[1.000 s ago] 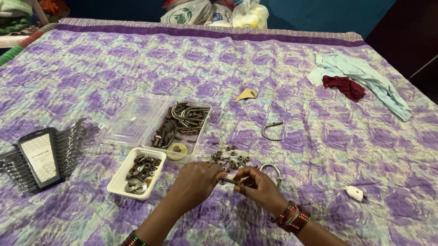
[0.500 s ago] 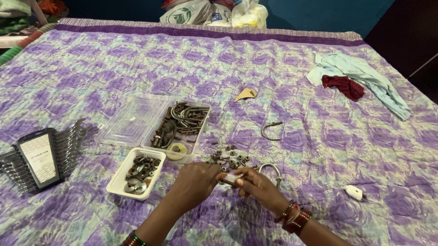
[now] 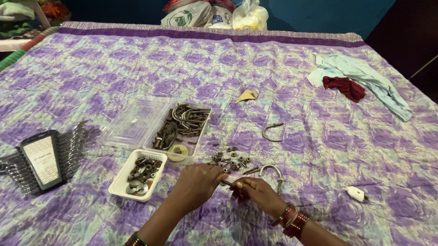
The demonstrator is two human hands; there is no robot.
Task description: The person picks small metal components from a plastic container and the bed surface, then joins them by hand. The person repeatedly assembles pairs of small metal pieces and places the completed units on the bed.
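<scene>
My left hand (image 3: 197,181) and my right hand (image 3: 255,190) meet over the purple patterned cloth (image 3: 278,81), fingertips pinched on a small metal bolt (image 3: 228,182) held between them. Just beyond the hands lies a loose pile of small nuts and bolts (image 3: 230,160). A metal U-bolt (image 3: 271,172) lies right of the pile, close to my right hand. To the left of my left hand stands a white tray of washers and nuts (image 3: 138,174).
A clear plastic box of bent bolts and a tape roll (image 3: 182,126) has its lid (image 3: 134,122) open beside it. A wrench set in a holder (image 3: 40,155) lies far left. Another U-bolt (image 3: 271,131), a tan scrap (image 3: 246,96), a white plug (image 3: 356,193), crumpled cloths (image 3: 356,81), bags (image 3: 218,11).
Both hands stay together over the same spot; the fingers have shifted slightly around the small bolt. Nothing else has moved.
</scene>
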